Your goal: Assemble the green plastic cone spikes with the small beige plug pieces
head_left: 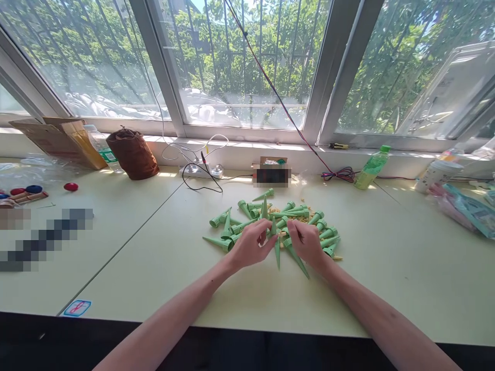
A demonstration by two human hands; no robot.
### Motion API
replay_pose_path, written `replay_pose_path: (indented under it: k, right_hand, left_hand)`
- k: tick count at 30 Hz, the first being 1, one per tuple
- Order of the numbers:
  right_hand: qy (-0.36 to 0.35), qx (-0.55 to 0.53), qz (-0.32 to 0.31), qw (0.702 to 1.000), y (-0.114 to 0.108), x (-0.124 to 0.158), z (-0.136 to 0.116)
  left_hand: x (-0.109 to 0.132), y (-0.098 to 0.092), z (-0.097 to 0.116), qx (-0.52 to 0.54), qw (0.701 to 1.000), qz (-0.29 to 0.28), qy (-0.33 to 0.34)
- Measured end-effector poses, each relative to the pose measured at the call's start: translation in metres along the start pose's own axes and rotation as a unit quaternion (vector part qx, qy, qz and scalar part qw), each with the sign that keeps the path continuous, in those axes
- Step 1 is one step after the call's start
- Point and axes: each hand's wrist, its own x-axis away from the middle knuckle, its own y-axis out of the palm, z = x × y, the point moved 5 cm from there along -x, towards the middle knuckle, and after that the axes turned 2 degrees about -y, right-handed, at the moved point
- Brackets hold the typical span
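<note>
My left hand (253, 242) pinches a green plastic spike (274, 225), its pointed end upward, between thumb and fingers. Close beside it on the right is my right hand (306, 241), with its fingers curled closed; what they hold, if anything, is hidden. Around and beneath both hands lies a loose pile of similar hollow green cone-shaped spikes, such as the one at the left edge (218, 242) and the one pointing toward me (298, 262). Small yellowish pieces (302, 218) are scattered among the spikes, mostly behind my hands.
Toward the window stand a small cardboard box (270, 161), a power strip (201, 170) with cables, a brown bag (132, 153) and a green-capped bottle (373, 167). A cup (439, 175) and plastic packages (464, 208) sit right. Red and blue balls (34, 189) lie left.
</note>
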Motion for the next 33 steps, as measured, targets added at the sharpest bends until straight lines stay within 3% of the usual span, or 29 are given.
replay_pose_path:
  k: [3, 9, 23, 28, 33]
  right_hand:
    - [-0.007, 0.014, -0.002, 1.000, -0.001, 0.000, 0.002]
    - [-0.015, 0.032, -0.005, 0.999, 0.002, 0.004, 0.004]
    - [-0.149, 0.086, -0.027, 0.985, 0.002, -0.001, -0.019]
    - [-0.121, 0.089, -0.066, 0.987, -0.007, -0.022, -0.017]
    - [-0.119, 0.135, -0.136, 0.974, -0.006, -0.019, -0.010]
  left_hand:
    - [0.001, 0.000, -0.001, -0.078, 0.996, -0.020, 0.028]
    - [0.003, 0.006, -0.005, -0.161, 0.986, -0.041, -0.012]
    - [0.006, 0.001, -0.008, -0.188, 0.977, 0.036, -0.091]
    - [0.007, -0.008, -0.008, -0.185, 0.975, 0.112, -0.052]
    - [0.011, -0.002, 0.004, -0.121, 0.981, 0.128, 0.086]
